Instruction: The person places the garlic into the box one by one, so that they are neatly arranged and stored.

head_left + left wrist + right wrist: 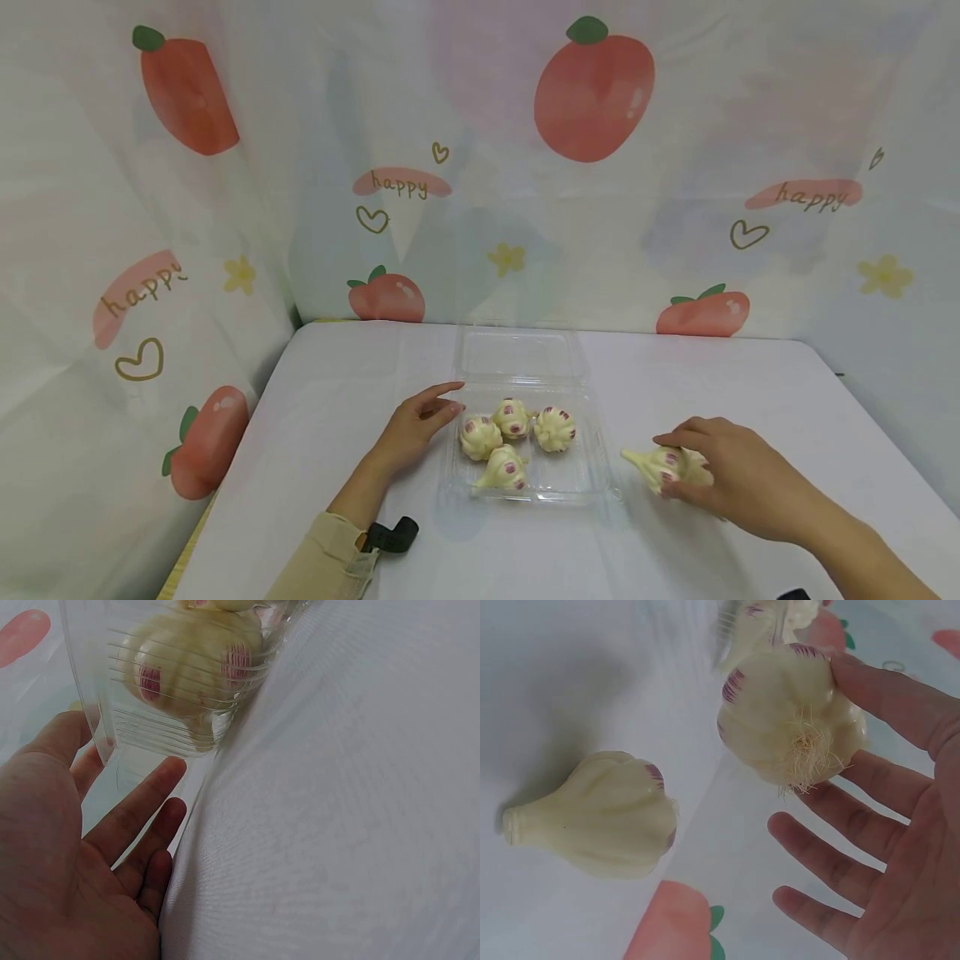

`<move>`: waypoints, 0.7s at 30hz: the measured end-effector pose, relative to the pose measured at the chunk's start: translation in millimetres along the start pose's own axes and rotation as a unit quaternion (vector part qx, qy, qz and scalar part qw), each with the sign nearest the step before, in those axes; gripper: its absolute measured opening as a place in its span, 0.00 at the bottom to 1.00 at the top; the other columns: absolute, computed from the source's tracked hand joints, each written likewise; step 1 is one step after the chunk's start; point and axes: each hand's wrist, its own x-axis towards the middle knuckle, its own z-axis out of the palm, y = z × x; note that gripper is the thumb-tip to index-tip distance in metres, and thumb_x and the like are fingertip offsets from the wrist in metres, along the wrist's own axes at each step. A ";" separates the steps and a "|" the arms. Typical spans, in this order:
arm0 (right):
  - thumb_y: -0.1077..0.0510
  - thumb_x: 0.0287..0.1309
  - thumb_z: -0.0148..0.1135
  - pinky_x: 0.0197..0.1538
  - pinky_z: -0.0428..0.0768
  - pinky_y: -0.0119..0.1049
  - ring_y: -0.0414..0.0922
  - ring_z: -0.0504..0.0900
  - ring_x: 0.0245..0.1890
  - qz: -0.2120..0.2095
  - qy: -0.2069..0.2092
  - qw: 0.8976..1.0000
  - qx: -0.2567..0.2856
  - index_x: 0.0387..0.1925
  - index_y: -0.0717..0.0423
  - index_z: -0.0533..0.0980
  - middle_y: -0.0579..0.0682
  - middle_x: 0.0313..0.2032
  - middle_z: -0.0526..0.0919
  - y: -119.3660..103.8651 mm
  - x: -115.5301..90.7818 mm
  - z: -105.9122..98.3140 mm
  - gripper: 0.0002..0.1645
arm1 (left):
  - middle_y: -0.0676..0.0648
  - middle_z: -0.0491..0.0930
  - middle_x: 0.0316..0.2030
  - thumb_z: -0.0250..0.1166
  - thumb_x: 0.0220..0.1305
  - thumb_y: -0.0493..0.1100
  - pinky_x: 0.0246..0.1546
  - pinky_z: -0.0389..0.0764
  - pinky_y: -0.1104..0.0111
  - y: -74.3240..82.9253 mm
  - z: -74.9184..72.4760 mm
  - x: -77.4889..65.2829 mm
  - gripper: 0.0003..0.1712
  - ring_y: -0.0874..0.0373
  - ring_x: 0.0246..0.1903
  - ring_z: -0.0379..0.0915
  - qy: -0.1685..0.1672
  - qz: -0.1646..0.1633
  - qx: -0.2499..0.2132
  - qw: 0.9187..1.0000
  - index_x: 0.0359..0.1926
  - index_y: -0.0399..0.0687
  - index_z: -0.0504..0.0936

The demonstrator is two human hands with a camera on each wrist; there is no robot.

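Note:
My right hand [738, 479] pinches a cream garlic bulb [787, 720] with purple streaks between thumb and fingers, right of a clear plastic container [558, 492]. Its roots face the right wrist camera. A second garlic bulb [600, 817] lies on the white surface below that hand. My left hand [412, 425] is at the container's left edge, its fingers fairly straight and touching the rim. Several garlic bulbs [555, 429] sit inside the container, grouped mostly to the left; one shows through the ribbed wall [187, 735] in the left wrist view.
The container's lid [521, 354] is laid back toward the rear of the white-covered table [352, 367]. A printed curtain [480, 208] with fruit and hearts stands behind and on the left. A black wrist device [393, 535] sits at the left cuff.

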 end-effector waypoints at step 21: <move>0.34 0.55 0.75 0.51 0.80 0.48 0.43 0.81 0.50 -0.005 0.007 0.999 0.046 0.56 0.39 0.84 0.34 0.50 0.83 -25.1 21.8 -9.5 0.29 | 0.54 0.88 0.51 0.66 0.72 0.57 0.65 0.74 0.47 -2.4 0.3 1.7 0.26 0.56 0.56 0.81 0.000 0.007 0.002 1.000 0.69 0.67 0.78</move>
